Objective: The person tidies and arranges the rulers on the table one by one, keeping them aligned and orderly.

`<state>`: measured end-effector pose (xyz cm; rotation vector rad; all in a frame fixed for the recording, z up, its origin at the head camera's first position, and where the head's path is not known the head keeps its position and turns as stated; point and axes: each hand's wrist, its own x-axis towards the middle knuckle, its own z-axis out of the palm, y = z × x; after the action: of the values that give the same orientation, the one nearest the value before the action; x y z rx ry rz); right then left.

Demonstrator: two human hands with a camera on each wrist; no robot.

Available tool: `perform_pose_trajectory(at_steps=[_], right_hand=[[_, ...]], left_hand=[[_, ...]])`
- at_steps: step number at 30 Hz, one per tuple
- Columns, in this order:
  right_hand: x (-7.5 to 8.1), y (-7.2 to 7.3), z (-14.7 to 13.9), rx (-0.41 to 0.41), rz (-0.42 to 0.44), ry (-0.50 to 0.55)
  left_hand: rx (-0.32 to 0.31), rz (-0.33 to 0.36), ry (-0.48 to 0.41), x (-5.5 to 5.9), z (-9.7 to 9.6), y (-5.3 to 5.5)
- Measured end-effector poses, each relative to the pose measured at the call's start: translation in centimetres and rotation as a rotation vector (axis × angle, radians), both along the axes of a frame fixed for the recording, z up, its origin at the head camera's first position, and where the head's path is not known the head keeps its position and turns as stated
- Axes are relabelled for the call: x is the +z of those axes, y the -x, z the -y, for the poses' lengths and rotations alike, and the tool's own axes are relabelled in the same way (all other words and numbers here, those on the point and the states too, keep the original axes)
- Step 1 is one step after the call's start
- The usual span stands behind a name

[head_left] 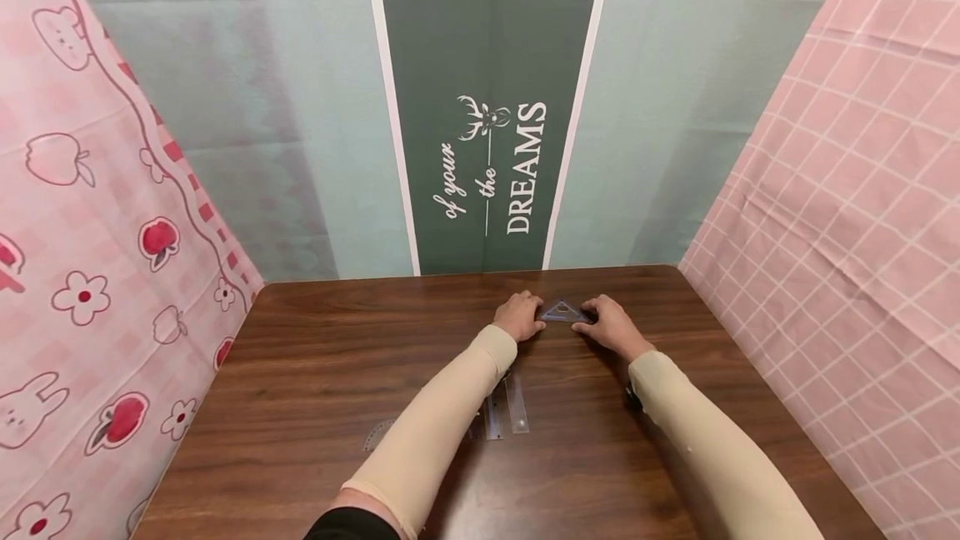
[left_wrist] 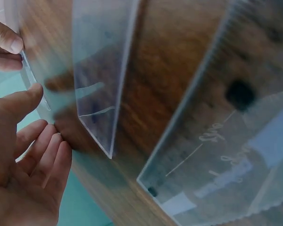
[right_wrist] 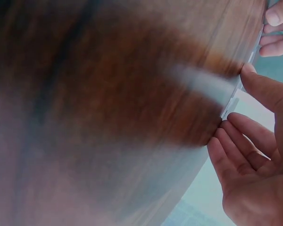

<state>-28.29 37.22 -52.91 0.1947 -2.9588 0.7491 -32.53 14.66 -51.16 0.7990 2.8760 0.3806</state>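
Observation:
A small clear set square (head_left: 558, 317) lies flat near the far edge of the wooden table, its long side towards me. My left hand (head_left: 519, 317) holds its left corner between thumb and fingertips. At the right corner, my right hand (head_left: 617, 330) has thumb and index finger on either side of the plastic. Both wrist views show the hands low at the tabletop, with the set square (right_wrist: 232, 104) seen nearly edge-on between them in the right wrist view. Fingertips partly hide its corners.
Nearer me on the table (head_left: 300, 357) lie a clear ruler (head_left: 517, 408) and another strip ruler (head_left: 492, 419) beside my left forearm. A clear protractor (head_left: 377, 435) is partly covered by that sleeve. Patterned cloths hang at the back and both sides.

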Motion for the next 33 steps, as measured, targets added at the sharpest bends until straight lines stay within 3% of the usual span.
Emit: perform_pose_trajectory(at_steps=[4,15,23,33], right_hand=[[-0.1,0.1,0.0,-0.010,0.002,0.002],[-0.1,0.3,0.4,-0.064,0.001,0.009],[-0.3,0.2,0.9,-0.080,0.020,-0.002],[0.1,-0.1,1.7,-0.102,-0.002,0.004]], left_hand=[[0.000,-0.012,0.014,0.1,-0.1,-0.3],[-0.002,-0.030,0.031,-0.6,-0.6,0.2],[-0.004,-0.047,0.042,-0.6,-0.4,-0.5],[0.000,-0.060,0.064,-0.5,-0.5,-0.6]])
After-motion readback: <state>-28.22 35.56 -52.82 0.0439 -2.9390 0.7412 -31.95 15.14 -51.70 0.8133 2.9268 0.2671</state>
